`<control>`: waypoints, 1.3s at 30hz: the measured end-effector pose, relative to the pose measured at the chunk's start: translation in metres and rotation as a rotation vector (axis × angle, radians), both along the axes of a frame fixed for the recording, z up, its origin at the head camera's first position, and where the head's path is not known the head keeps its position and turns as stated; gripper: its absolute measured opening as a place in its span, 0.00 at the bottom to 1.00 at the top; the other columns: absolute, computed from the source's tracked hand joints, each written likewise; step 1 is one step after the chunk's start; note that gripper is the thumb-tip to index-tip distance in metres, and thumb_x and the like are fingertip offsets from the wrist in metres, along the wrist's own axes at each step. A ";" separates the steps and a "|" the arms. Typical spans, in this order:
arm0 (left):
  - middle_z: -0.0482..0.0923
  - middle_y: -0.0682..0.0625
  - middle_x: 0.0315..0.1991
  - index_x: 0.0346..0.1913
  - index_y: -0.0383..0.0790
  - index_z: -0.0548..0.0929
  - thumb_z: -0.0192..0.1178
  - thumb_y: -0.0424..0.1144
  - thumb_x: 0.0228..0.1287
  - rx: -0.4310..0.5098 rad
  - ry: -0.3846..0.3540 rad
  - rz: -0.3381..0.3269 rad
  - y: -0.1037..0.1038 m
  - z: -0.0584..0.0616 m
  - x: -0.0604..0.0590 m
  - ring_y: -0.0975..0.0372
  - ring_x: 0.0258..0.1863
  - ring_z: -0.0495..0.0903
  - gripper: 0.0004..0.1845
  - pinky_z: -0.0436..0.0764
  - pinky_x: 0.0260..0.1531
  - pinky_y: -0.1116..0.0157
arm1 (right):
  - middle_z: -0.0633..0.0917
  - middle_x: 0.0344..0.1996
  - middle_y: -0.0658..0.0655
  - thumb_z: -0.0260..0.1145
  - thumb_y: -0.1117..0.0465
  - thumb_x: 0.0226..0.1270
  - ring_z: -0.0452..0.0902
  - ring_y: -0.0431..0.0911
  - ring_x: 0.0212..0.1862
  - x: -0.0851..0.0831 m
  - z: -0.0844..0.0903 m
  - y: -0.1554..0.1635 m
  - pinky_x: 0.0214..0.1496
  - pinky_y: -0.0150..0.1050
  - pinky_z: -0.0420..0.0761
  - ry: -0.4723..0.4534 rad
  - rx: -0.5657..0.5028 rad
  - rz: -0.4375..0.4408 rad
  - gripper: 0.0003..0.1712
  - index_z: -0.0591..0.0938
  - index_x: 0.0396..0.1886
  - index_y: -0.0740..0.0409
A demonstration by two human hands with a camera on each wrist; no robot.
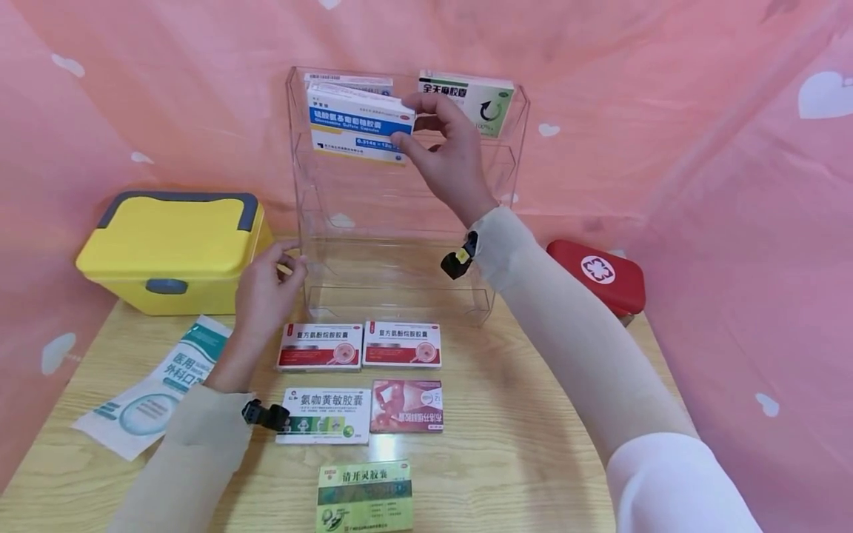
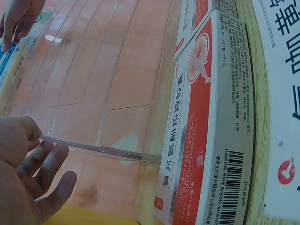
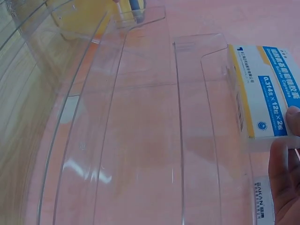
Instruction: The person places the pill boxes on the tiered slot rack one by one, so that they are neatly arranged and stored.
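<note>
While the desk (image 1: pixel 520 444) fills the lower part of the frame, a clear rack (image 1: pixel 400 300) stands upright at upper centre. A yellow box (image 1: pixel 176 237) sits at the left, a red case (image 1: pixel 603 277) at the right. The left hand (image 1: pixel 266 285), left of centre, pinches the rack's left edge; the right hand (image 1: pixel 453 148), upper centre, grips the right end of a blue-and-white carton (image 1: pixel 356 122) between thumb and fingers. That carton is at the rack's top tier, upper centre, tilted slightly, its printed face forward.
</note>
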State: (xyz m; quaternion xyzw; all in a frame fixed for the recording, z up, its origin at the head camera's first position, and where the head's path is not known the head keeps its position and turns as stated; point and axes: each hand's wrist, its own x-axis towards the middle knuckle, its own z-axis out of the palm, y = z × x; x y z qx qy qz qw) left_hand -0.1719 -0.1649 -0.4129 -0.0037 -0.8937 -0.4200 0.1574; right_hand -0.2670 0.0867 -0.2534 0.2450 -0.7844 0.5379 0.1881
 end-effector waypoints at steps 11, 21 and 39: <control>0.80 0.46 0.40 0.65 0.41 0.79 0.59 0.42 0.75 0.006 -0.027 0.011 0.000 -0.005 0.001 0.54 0.33 0.77 0.20 0.79 0.33 0.58 | 0.81 0.54 0.48 0.74 0.65 0.65 0.79 0.42 0.51 -0.033 -0.026 0.002 0.54 0.37 0.79 -0.068 0.195 0.088 0.19 0.83 0.55 0.55; 0.80 0.45 0.40 0.65 0.41 0.78 0.59 0.43 0.75 0.009 -0.031 0.006 0.001 -0.004 0.001 0.54 0.33 0.77 0.21 0.79 0.33 0.58 | 0.80 0.55 0.47 0.75 0.59 0.65 0.76 0.41 0.52 -0.033 -0.029 0.006 0.59 0.38 0.75 -0.031 0.258 0.054 0.20 0.83 0.56 0.54; 0.80 0.46 0.40 0.65 0.44 0.79 0.57 0.47 0.76 0.019 -0.047 0.004 -0.004 -0.006 0.002 0.54 0.33 0.76 0.21 0.78 0.31 0.58 | 0.86 0.39 0.46 0.71 0.63 0.69 0.78 0.43 0.37 0.091 -0.139 0.091 0.36 0.41 0.80 -0.239 0.413 0.240 0.08 0.86 0.46 0.57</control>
